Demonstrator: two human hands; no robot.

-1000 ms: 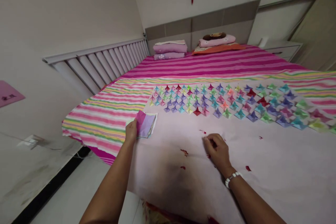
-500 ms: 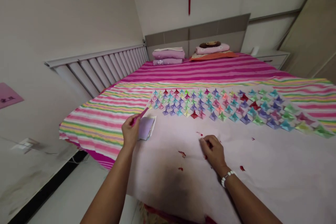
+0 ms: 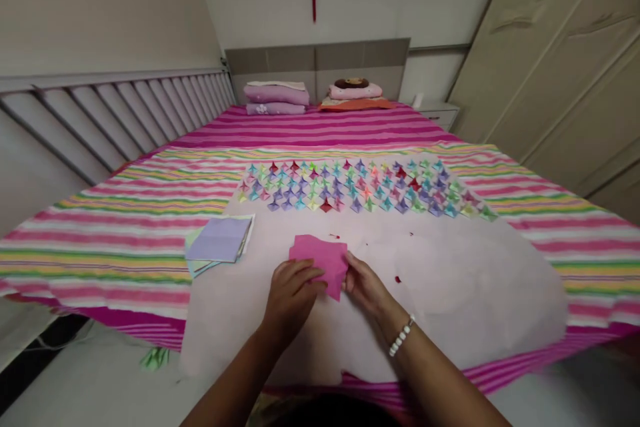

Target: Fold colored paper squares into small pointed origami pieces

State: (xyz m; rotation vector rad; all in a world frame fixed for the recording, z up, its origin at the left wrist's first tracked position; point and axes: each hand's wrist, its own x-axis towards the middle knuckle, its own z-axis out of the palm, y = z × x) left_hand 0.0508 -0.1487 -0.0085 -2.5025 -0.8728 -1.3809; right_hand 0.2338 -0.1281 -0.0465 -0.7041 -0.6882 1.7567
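A bright pink square of paper is held between both hands above the pale sheet on the bed. My left hand lies across its lower left part, fingers pressed on the paper. At the paper's right edge, my right hand pinches it, a white beaded bracelet on the wrist. To the left sits a stack of coloured paper with a lilac sheet on top. Beyond the hands stand rows of small folded paper stars in many colours.
Small red scraps lie on the pale sheet. Folded purple bedding and a pink pile rest by the headboard. A bed rail runs along the left. Green paper lies on the floor.
My left hand has brought the pink paper from beside the stack to the middle. My right hand now grips its edge. Some red scraps are no longer visible, and the view has turned right.
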